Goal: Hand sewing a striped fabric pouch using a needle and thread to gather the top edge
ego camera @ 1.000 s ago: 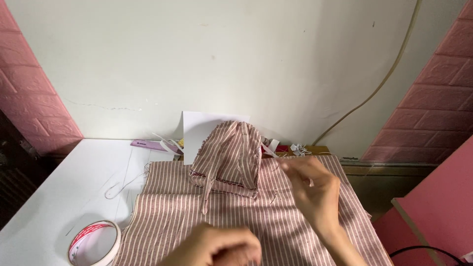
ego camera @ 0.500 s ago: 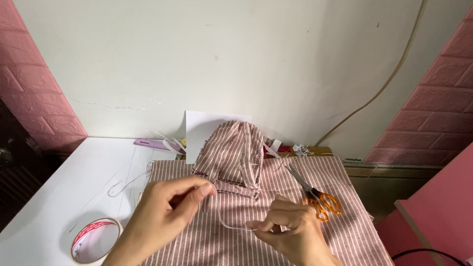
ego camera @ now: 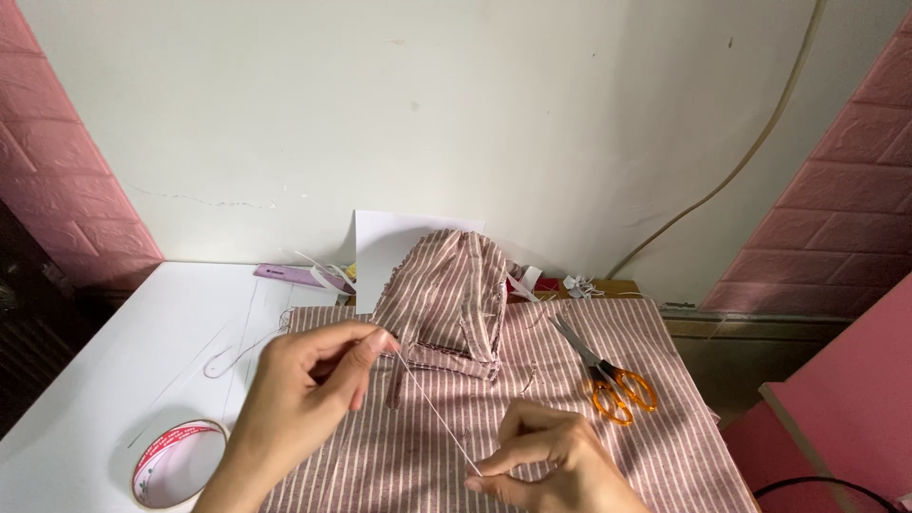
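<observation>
A pink-and-white striped fabric (ego camera: 532,427) lies spread on the white table (ego camera: 142,351), with a small sewn striped piece (ego camera: 456,285) standing up at its far end. My left hand (ego camera: 304,399) pinches one end of a thin white thread (ego camera: 437,413) near the piece's lower edge. My right hand (ego camera: 551,465) pinches the thread's other end lower down, so it runs taut and slanted between both hands. I cannot tell whether a needle is on it. Orange-handled scissors (ego camera: 603,370) lie on the fabric to the right of my hands.
A roll of clear tape (ego camera: 179,463) sits at the table's near left. Loose thread (ego camera: 233,347) trails on the white surface. A white sheet (ego camera: 394,247), a purple strip (ego camera: 290,275) and small clips (ego camera: 575,283) lie by the wall. A cable (ego camera: 750,152) climbs the wall.
My left hand rose from the fabric and took one thread end. My right hand left the scissors lying on the fabric, came down toward me, and the thread is now pulled taut.
</observation>
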